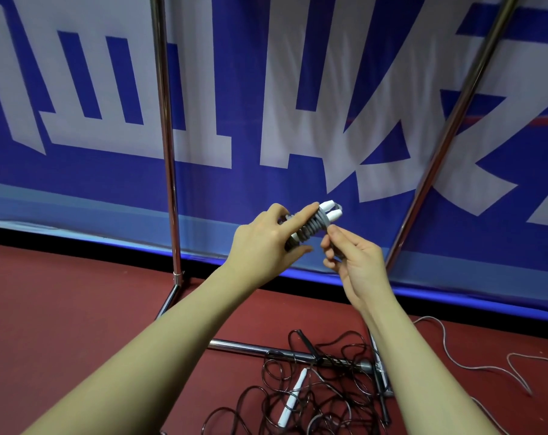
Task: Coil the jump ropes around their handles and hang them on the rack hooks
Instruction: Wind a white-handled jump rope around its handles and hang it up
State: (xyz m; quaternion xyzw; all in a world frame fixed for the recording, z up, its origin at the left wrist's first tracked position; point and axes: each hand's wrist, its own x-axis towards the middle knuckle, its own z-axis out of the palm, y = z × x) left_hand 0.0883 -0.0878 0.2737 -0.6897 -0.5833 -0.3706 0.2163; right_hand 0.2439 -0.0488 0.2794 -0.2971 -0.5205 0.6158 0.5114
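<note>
While the left hand (260, 243) grips the paired handles of the grey rope (313, 226) before the rack (167, 146), the right hand's fingers (330, 237) pinch its loose end; if that pinch slips, the coils could spring loose, joining the tangled ropes (313, 390) on the floor.

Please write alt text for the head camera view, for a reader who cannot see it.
A left hand holds white handles wrapped in grey rope while the right hand pinches the rope's end. Tangled dark ropes lie on the red floor by a metal rack.
</note>
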